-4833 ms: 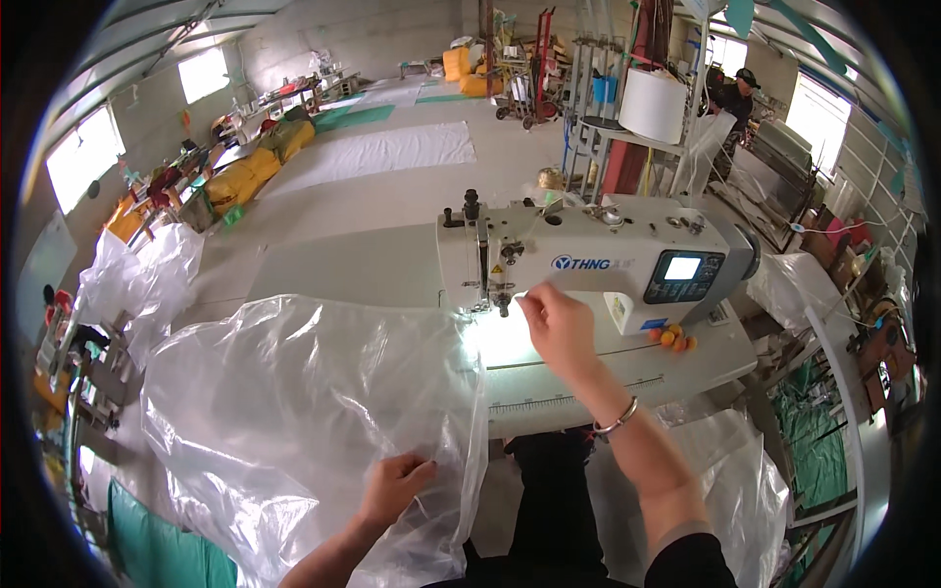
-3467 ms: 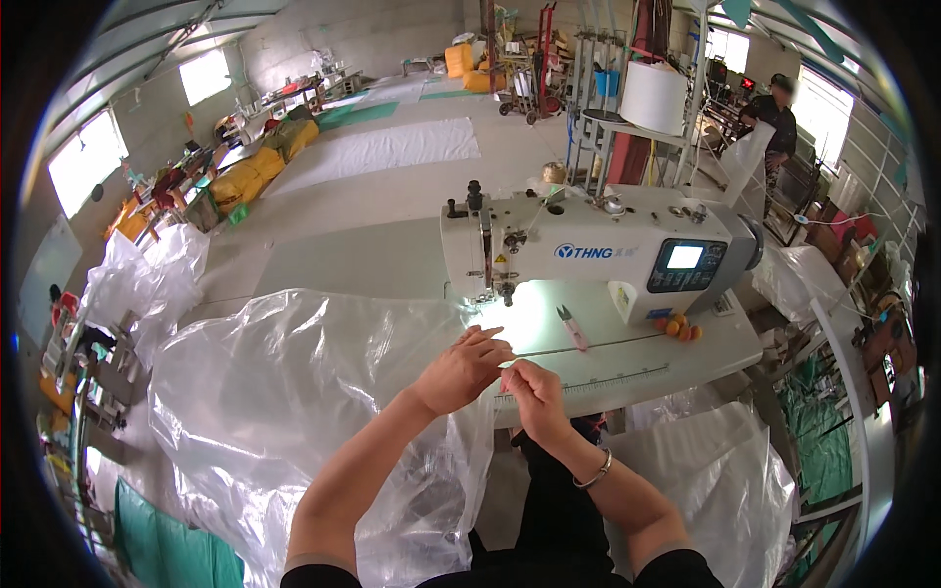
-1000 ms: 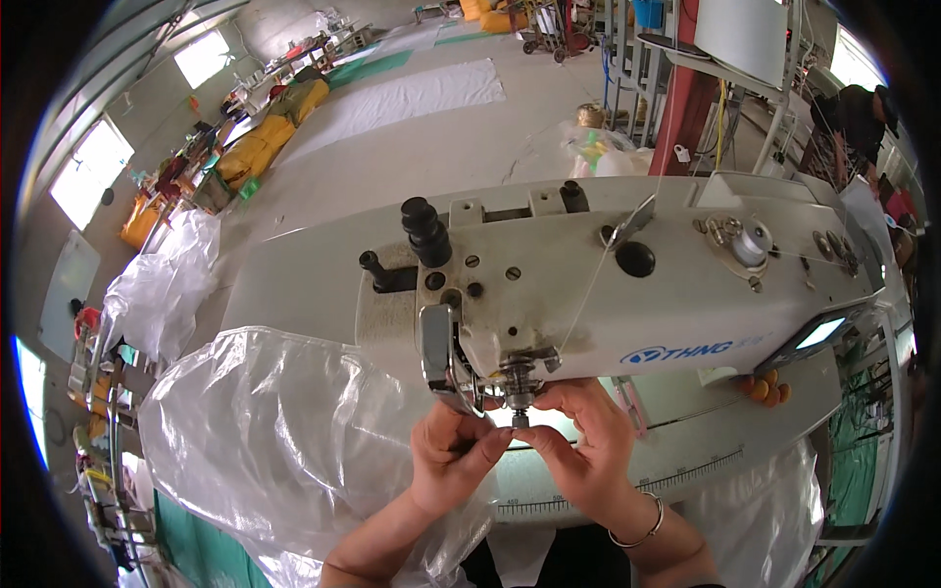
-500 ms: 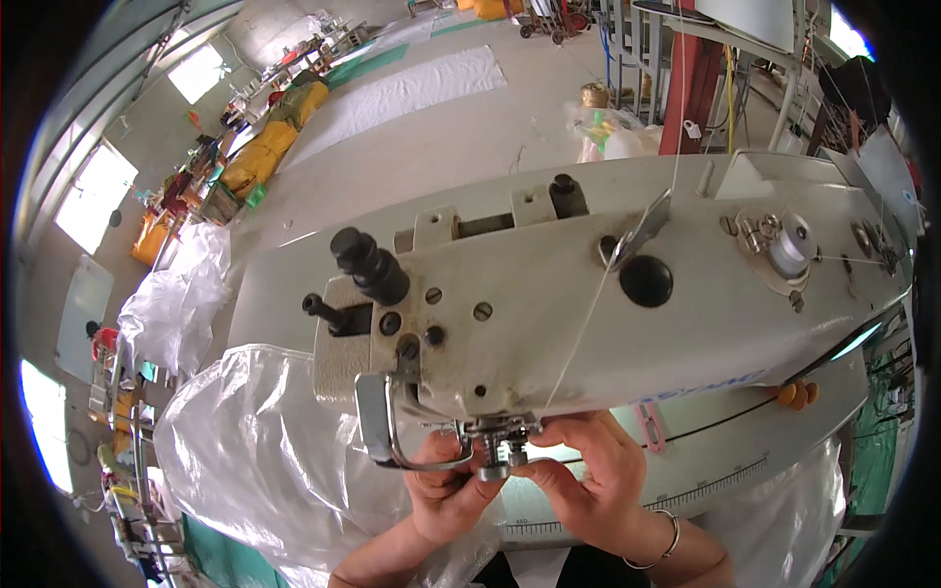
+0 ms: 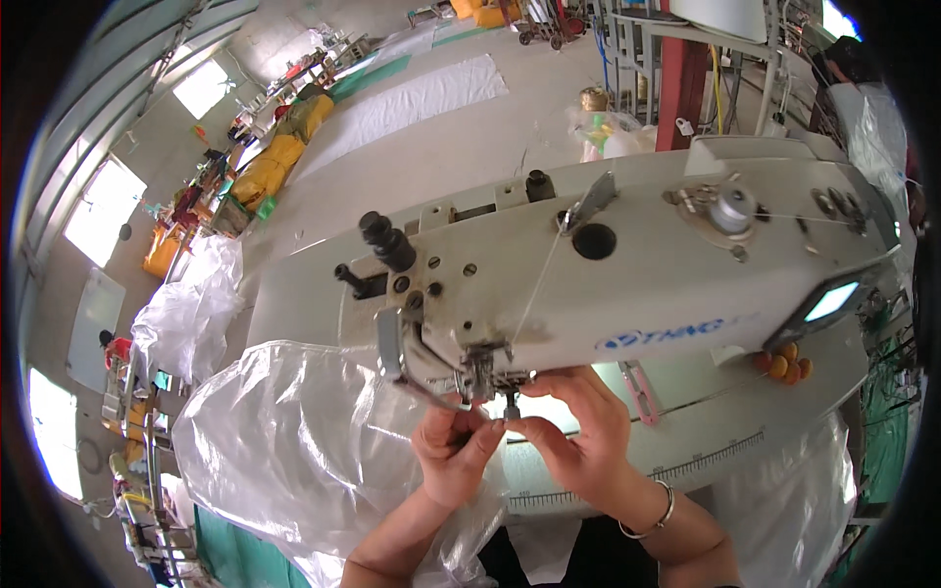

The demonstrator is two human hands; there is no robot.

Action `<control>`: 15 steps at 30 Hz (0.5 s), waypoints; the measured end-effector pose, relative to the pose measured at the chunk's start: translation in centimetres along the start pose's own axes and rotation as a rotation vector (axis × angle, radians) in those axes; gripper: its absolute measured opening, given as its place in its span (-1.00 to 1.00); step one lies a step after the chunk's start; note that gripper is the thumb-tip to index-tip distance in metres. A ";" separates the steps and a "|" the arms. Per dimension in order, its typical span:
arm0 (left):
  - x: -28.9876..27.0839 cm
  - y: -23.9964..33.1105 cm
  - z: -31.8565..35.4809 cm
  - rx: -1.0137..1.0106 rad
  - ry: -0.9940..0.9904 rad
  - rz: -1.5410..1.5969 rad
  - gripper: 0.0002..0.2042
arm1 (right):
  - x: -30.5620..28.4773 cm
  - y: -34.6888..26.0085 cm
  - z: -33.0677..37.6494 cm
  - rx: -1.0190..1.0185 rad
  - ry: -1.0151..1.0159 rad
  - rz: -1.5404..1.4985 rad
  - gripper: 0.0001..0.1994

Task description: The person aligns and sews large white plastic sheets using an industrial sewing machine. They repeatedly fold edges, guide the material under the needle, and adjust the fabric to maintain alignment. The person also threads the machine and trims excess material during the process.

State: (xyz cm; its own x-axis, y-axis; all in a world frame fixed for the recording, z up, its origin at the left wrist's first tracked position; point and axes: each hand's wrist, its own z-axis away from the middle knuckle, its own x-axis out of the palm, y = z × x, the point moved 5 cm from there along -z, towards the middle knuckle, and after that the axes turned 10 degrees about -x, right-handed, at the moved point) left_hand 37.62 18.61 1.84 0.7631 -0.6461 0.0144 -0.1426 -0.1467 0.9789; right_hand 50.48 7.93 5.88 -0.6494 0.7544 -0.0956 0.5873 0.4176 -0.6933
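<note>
The needle bar (image 5: 511, 410) of the white sewing machine (image 5: 588, 274) sits between both hands. Left hand (image 5: 456, 456) fingers (image 5: 480, 441) pinch together at its 8 o'clock; right hand (image 5: 578, 441) fingers (image 5: 529, 429) pinch at its 4 o'clock.

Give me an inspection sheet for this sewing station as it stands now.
Surface: pale sewing table, ruler marks along its front edge.
Job's things: white industrial sewing machine; needle area under its head; thin thread running down the machine face.
Clutter: clear plastic sheeting heaped left of the needle; small orange balls by the machine's right end.
Hands: left hand and right hand both pinch at the needle area; what they pinch is too small to tell.
Cables: nothing seen.
Surroundings: workshop floor, yellow bundles, windows at left.
</note>
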 end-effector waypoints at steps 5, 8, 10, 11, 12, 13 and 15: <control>-0.1 -0.3 0.1 -0.064 0.114 -0.057 -0.93 | -0.1 1.0 0.6 -0.102 0.031 0.007 -0.73; -0.3 1.9 1.9 -0.201 0.053 0.093 -0.88 | -1.0 1.9 1.4 0.003 0.227 -0.008 -0.86; -0.9 3.2 4.0 -0.268 -0.051 0.209 -0.77 | -1.2 1.1 2.2 -0.036 0.174 0.093 -0.88; -1.2 3.5 5.5 -0.339 -0.076 0.284 -0.77 | -1.1 0.5 2.9 -0.050 0.143 0.140 -0.89; -1.4 4.0 7.0 -0.408 -0.102 0.359 -0.77 | -0.6 -0.4 3.4 -0.017 0.094 0.140 -0.89; -1.6 4.4 8.4 -0.477 -0.129 0.434 -0.77 | 0.1 -1.0 3.8 -0.087 0.005 0.165 -0.84; -2.0 5.4 10.9 -0.523 -0.142 0.498 -0.78 | 2.0 -2.8 4.7 -0.154 -0.143 0.238 -0.75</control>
State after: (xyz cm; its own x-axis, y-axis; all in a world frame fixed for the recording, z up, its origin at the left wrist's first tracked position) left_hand 28.44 10.99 4.89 0.5922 -0.6393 0.4905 -0.1046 0.5425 0.8335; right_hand 45.25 5.92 4.21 -0.5398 0.7658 -0.3496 0.7901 0.3176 -0.5242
